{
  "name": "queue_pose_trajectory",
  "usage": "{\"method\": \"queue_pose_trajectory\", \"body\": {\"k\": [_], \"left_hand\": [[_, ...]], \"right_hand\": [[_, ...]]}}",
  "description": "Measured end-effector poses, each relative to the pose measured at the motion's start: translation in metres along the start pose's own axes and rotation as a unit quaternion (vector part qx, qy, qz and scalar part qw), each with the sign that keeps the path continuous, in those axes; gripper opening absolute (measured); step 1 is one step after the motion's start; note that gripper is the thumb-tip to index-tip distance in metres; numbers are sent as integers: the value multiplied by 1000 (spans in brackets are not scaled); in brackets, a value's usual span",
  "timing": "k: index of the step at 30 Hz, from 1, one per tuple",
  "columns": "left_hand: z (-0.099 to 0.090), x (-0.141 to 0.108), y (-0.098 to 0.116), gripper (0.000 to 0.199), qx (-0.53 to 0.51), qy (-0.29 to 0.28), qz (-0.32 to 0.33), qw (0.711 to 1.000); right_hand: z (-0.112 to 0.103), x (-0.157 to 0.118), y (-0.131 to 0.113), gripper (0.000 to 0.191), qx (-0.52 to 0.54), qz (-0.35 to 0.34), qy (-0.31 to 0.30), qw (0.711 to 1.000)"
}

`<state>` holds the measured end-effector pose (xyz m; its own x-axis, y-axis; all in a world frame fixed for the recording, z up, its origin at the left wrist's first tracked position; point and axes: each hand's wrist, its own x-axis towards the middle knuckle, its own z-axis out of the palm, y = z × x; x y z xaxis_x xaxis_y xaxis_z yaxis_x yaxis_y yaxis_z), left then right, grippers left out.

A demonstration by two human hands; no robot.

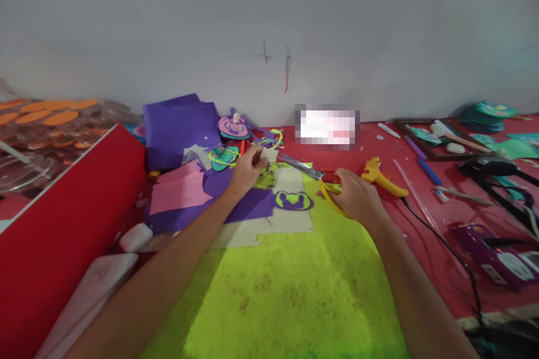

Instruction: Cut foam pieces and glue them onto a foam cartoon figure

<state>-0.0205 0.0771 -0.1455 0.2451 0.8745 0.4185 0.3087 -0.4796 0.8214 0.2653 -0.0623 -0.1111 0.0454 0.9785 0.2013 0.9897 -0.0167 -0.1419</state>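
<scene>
Ovals in orange (61, 118) lie at your far left, behind a slanting red panel (80, 230). Right of that, purple sheets (183, 133) lean against the gray wall (189, 28), with a torn-edged pink piece (179, 189) in front of them. Your left hand (246, 173) reaches over this clutter, its thumb and forefinger drawn close together. A small cream scrap (270, 154) sits right at those fingertips, on their right side; whether you pinch it or only touch it, you cannot tell from this view. Just below your fingers lies a lime scrap with purple marks (265, 179), and nearer you, to the right, a purple-and-lime cutout (293, 200) lies flat, apart from both hands. Scissors (309, 169) come next, their blades slanting leftward, tips just beside the cream scrap. Your right hand (357, 195) has its fingers curled around the handles, above the edge of the lime sheet (290, 286). Past it lie a yellow glue gun (385, 179), a blue marker (429, 171) and a purple device (497, 255).
</scene>
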Motion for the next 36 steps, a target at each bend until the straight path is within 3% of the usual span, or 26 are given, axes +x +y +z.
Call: {"method": "queue_pose_trajectory", "body": {"k": [21, 36], "left_hand": [[0, -1, 15, 28, -80, -52, -23, 995], [2, -1, 16, 30, -128, -31, -23, 991]], "right_hand": [[2, 1, -1, 41, 13, -38, 20, 999], [1, 0, -3, 39, 19, -31, 9, 999]]}}
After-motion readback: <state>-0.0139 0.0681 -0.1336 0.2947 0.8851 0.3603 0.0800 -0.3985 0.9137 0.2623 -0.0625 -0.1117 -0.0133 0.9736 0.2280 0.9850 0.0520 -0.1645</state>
